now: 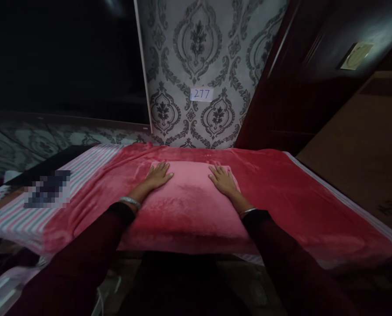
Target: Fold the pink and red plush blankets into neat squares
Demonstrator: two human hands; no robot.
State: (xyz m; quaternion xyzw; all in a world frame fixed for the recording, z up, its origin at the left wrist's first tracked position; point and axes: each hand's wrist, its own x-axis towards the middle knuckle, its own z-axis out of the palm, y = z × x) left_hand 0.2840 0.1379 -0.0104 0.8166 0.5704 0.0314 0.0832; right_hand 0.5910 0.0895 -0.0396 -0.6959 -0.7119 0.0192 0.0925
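A pink, plush-looking cushion or folded fabric (189, 193) lies flat in front of me; I cannot tell which of the two it is. My left hand (158, 176) rests on its far left corner, palm down with fingers spread. On the far right corner, my right hand (222, 180) lies flat in the same way, fingers apart. Neither hand grips anything. Beneath the pink piece spreads a red plush blanket (281, 193), wrinkled along its left side.
Under the blanket shows a striped cloth (84, 162), with a blurred-out dark object (48, 188) on it at the left. A large dark screen (64, 61) stands behind. At the right are a dark red panel (291, 87) and a cardboard box (363, 131).
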